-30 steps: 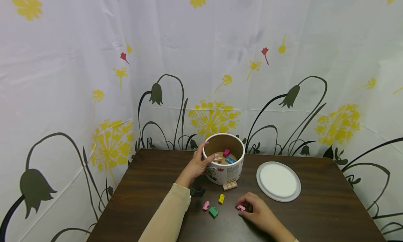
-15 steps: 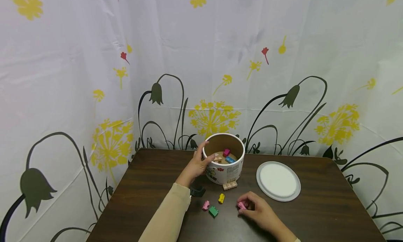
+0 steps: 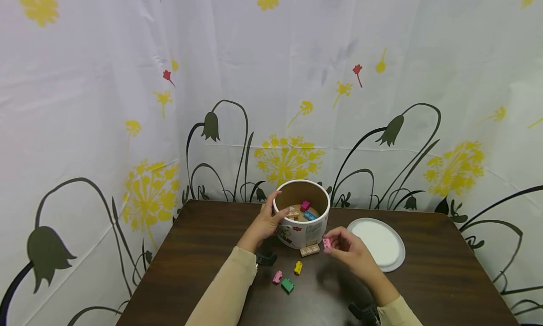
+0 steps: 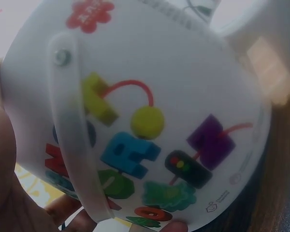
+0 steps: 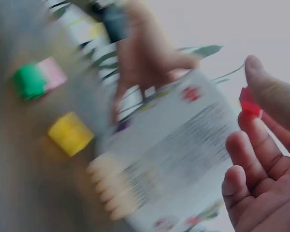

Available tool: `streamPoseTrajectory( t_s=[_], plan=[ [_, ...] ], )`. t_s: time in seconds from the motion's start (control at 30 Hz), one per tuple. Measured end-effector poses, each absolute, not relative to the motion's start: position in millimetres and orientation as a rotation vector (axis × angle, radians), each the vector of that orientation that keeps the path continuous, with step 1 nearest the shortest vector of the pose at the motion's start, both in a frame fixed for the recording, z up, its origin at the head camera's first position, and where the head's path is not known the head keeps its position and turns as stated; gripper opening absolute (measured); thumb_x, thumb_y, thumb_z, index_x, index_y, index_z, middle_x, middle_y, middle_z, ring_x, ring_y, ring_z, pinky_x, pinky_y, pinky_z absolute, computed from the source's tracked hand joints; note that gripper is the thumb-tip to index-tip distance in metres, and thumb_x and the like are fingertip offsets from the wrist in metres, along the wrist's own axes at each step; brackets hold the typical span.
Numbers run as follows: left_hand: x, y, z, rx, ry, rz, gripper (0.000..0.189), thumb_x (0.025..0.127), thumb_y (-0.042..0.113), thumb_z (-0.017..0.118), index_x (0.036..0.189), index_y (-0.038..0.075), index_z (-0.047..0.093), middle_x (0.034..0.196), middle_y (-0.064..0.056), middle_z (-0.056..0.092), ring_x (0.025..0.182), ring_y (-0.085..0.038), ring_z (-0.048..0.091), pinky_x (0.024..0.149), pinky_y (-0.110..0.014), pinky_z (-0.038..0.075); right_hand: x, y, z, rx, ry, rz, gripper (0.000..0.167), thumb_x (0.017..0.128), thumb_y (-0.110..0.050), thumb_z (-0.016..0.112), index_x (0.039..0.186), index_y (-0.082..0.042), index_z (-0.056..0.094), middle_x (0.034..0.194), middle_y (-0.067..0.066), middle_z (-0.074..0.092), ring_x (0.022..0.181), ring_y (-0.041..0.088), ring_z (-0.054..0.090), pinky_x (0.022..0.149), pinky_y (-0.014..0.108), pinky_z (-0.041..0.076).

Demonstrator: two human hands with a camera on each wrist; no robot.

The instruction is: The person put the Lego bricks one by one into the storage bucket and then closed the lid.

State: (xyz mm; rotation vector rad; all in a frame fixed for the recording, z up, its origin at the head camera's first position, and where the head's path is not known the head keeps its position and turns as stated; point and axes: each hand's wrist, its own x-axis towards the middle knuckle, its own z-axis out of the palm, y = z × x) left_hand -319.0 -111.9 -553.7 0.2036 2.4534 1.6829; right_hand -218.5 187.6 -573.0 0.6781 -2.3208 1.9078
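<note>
My left hand (image 3: 264, 226) holds the white bucket (image 3: 306, 235) by its left rim, thumb at the front of the edge. Printed letters and a pale carry strap (image 4: 70, 130) show on the bucket in the left wrist view. Inside lie a magenta brick (image 3: 305, 205), a blue brick (image 3: 310, 215) and tan bricks (image 3: 293, 214). Raised over the table just right of the bucket, my right hand (image 3: 351, 251) pinches a small pink toy brick (image 3: 326, 243) between thumb and fingers. That brick (image 5: 250, 102) looks reddish in the right wrist view.
A tan studded brick (image 3: 310, 250) lies against the bucket's front. Nearer are a yellow brick (image 3: 298, 268), another pink brick (image 3: 277, 277) and a green brick (image 3: 287, 285). The round white lid (image 3: 379, 246) lies at right, partly behind my right hand. A patterned curtain (image 3: 271, 80) hangs behind the table.
My right hand has picked the pink brick up from the table and carried it forward, close to the bucket. The left hand and bucket have stayed put.
</note>
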Motion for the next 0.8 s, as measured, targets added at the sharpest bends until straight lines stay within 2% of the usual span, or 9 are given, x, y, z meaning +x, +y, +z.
streamPoseTrajectory(
  t_s=[0.23,0.37,0.43,0.5,0.63,0.7,0.8],
  plan=[
    [-320,-110,-551,0.203,2.428,1.7,0.075,0.1,0.057,0.07,0.163,0.047,0.031,0.163,-0.026,0.029,0.138,-0.054,0.048,0.095,-0.063,0.06,-259,158,-512,0.511,-2.106,2.041,0.03,0.102,-0.013,0.079,0.127,-0.004,0.066,0.105,0.002,0.068,0.093,0.014,0.065,0.08,0.025,0.058],
    [-321,-110,-550,0.204,2.439,1.68,0.076,0.1,0.058,0.069,0.163,0.047,0.03,0.164,-0.025,0.028,0.14,-0.054,0.047,0.097,-0.063,0.059,-304,141,-488,0.464,-2.027,2.134,0.029,0.106,-0.023,0.075,0.126,-0.004,0.066,0.102,0.003,0.07,0.086,0.015,0.065,0.078,0.028,0.058],
    [-321,-110,-551,0.2,2.443,1.687,0.076,0.1,0.058,0.069,0.163,0.046,0.03,0.164,-0.026,0.028,0.141,-0.054,0.046,0.096,-0.063,0.059,-330,135,-488,0.444,-2.046,2.141,0.028,0.107,-0.029,0.073,0.122,-0.007,0.068,0.1,0.005,0.072,0.081,0.016,0.065,0.074,0.029,0.058],
    [-321,-108,-554,0.199,2.431,1.701,0.076,0.1,0.057,0.07,0.163,0.045,0.031,0.163,-0.026,0.028,0.14,-0.054,0.045,0.093,-0.062,0.06,-348,131,-493,0.436,-2.115,2.092,0.027,0.107,-0.033,0.073,0.119,-0.009,0.069,0.099,0.013,0.072,0.076,0.017,0.064,0.07,0.029,0.056],
    [-319,-107,-557,0.208,2.415,1.713,0.077,0.099,0.057,0.071,0.164,0.044,0.031,0.16,-0.027,0.029,0.136,-0.053,0.048,0.089,-0.056,0.062,-357,126,-504,0.504,-2.311,1.918,0.022,0.107,-0.029,0.074,0.117,-0.01,0.07,0.104,0.027,0.072,0.08,0.027,0.067,0.07,0.031,0.056],
    [-318,-107,-556,0.204,2.409,1.717,0.077,0.099,0.057,0.072,0.163,0.045,0.031,0.159,-0.027,0.029,0.133,-0.053,0.05,0.087,-0.056,0.062,-356,124,-504,0.558,-2.371,1.837,0.021,0.107,-0.027,0.074,0.118,-0.01,0.071,0.105,0.029,0.073,0.086,0.033,0.068,0.073,0.03,0.056],
    [-320,-108,-554,0.199,2.401,1.718,0.077,0.099,0.058,0.071,0.163,0.047,0.03,0.159,-0.026,0.029,0.131,-0.052,0.051,0.089,-0.058,0.061,-355,121,-504,0.574,-2.452,1.734,0.023,0.107,-0.032,0.073,0.119,-0.012,0.072,0.101,0.02,0.074,0.086,0.03,0.068,0.074,0.029,0.054]
  ],
)
